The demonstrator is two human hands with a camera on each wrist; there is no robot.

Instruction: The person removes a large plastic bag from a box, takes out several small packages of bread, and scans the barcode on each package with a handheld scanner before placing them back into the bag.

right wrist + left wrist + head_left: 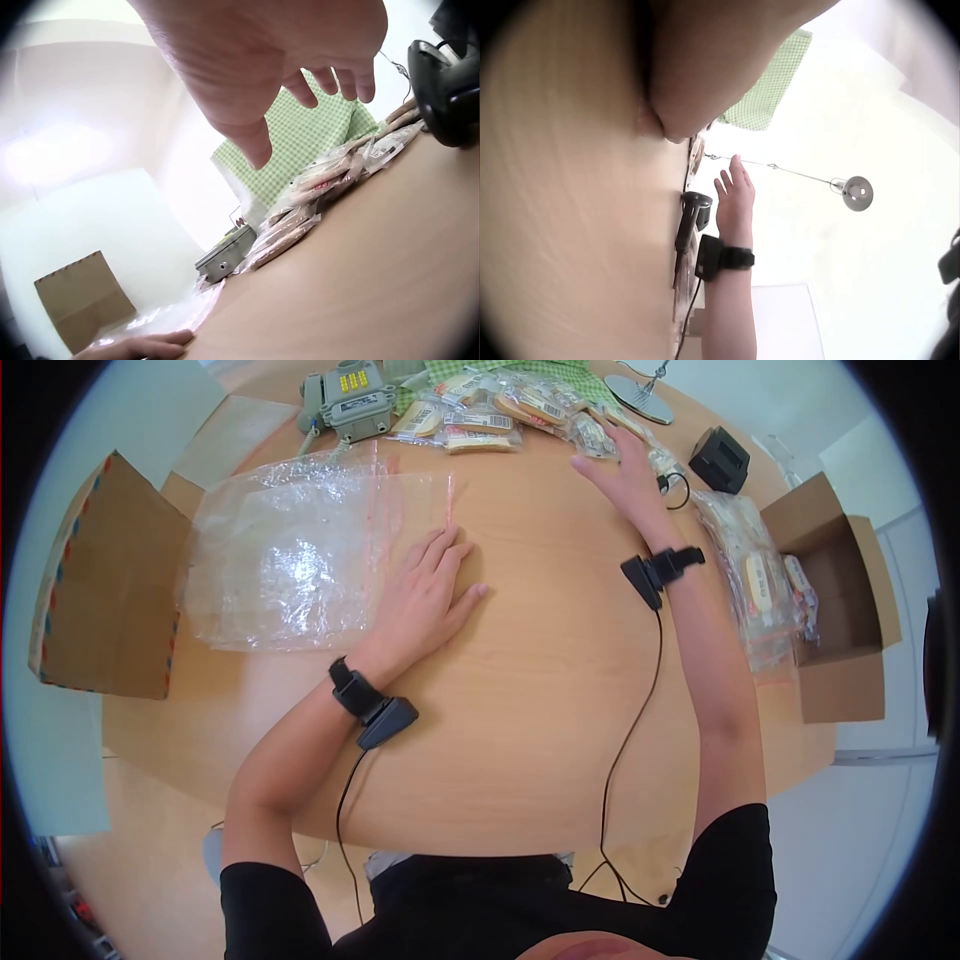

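Note:
My left hand rests on the table with its fingers spread, at the right edge of a large transparent plastic bag that lies flat. My right hand reaches toward the back of the table, over the right end of a pile of clear packets. These packets hold flat, pale tan pieces, and some carry barcode labels. In the right wrist view, the fingers hang spread above the packets, with nothing between them and the thumb.
A cardboard box with striped edges stands left; an open cardboard box stands right, beside a filled clear bag. At the back are a grey device with yellow keys, a green checked cloth, a lamp base and a black device.

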